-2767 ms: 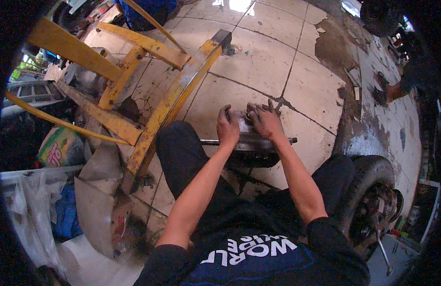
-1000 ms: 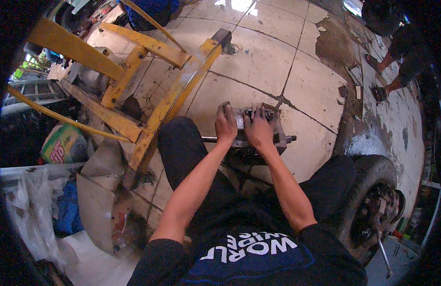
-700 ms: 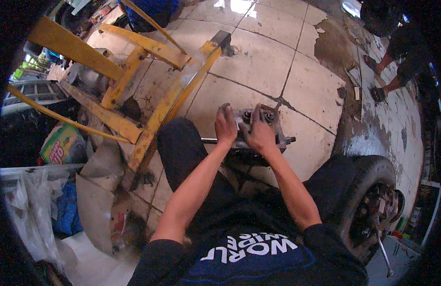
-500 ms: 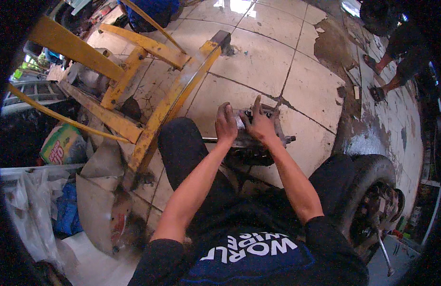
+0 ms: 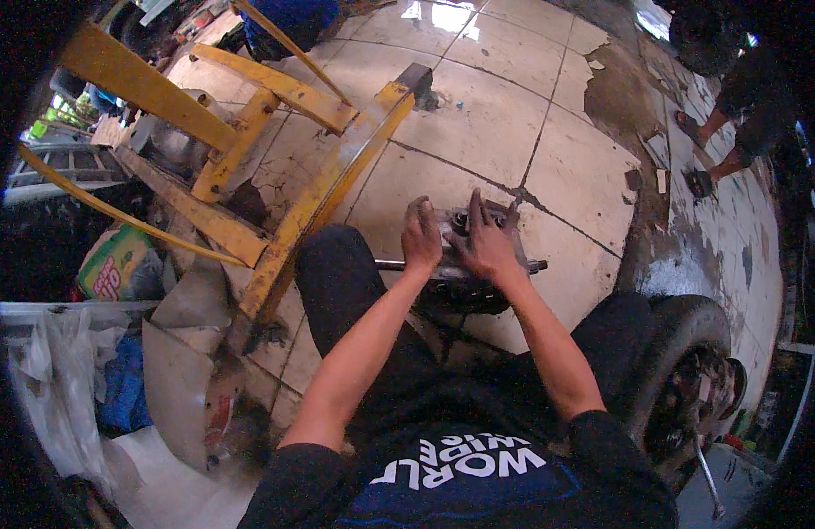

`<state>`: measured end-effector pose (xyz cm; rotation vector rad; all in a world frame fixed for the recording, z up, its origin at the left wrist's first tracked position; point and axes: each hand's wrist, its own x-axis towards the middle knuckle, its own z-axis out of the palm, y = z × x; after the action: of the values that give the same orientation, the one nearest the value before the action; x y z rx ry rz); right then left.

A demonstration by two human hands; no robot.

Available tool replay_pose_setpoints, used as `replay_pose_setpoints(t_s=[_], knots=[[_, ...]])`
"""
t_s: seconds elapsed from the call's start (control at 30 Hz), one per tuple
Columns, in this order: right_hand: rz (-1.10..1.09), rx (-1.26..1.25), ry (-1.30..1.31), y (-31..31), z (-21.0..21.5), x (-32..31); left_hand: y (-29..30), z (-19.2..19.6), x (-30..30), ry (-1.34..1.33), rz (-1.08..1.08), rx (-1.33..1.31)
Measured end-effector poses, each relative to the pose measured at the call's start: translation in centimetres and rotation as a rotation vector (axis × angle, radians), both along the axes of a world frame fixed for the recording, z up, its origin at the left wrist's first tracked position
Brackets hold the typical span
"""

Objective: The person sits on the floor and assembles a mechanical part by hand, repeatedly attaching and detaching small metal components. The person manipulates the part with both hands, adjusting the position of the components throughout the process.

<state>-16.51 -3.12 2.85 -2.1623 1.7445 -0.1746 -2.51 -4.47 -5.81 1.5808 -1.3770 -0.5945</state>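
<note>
A dark, greasy metal gearbox (image 5: 456, 287) rests on the tiled floor between my knees. Its shaft (image 5: 388, 264) sticks out on the left, and a ridged shaft end (image 5: 539, 265) pokes out on the right. My left hand (image 5: 421, 236) grips the left side of the gearbox with its fingers pressed together. Across the top and right part lies my right hand (image 5: 491, 242), its fingers stretched out and apart. Round fittings show on the far side between the hands. Both hands look stained, and they cover much of the gearbox's top.
A yellow steel frame (image 5: 323, 198) stands close on my left. To the right, a tyre on a wheel hub (image 5: 687, 353) sits by my knee, with a metal rod (image 5: 709, 476) beside it. Another person's feet (image 5: 700, 181) are at the far right. Cardboard (image 5: 187, 379) and plastic sheeting (image 5: 59, 397) lie left.
My right hand has flattened and shifted slightly over the gearbox, with its thumb less raised. The left hand stays at the left side. The whole view has moved a little.
</note>
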Motion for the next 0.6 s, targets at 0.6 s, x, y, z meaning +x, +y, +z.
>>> replay_pose_setpoints(t_s=[0.6], knots=[[-0.087,0.074,-0.072,-1.8,-2.7,0.2,-0.3,2.6,0.0,0.134,0.004,0.143]])
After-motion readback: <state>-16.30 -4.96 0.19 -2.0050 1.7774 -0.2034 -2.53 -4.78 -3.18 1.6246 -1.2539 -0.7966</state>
